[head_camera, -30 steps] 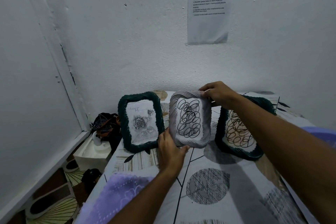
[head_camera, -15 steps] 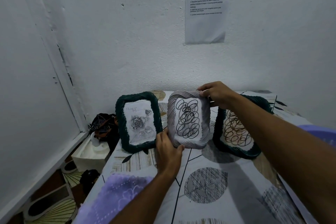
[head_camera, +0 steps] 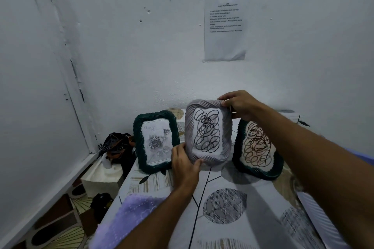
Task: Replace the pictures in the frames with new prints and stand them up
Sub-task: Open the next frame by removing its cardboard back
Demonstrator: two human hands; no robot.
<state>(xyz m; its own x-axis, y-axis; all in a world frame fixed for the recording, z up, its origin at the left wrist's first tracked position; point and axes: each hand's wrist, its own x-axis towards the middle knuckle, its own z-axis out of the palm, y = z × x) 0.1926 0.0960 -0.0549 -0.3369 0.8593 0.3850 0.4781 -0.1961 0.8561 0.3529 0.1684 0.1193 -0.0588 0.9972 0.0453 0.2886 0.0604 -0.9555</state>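
both hands grip the grey frame: left hand (head_camera: 185, 164) at its bottom corner, right hand (head_camera: 239, 104) at top; likely light, rigid, fragile-fronted.

Both hands hold the grey frame (head_camera: 208, 133) upright: left hand (head_camera: 185, 166) grips its bottom corner, right hand (head_camera: 240, 105) pinches the top, green frames either side.

We're in a plain home room: a bed (head_camera: 232, 204) with a leaf-print sheet, scuffed white walls (head_camera: 141, 56), a taped-up notice (head_camera: 225, 26), bags (head_camera: 116, 145) alongside.
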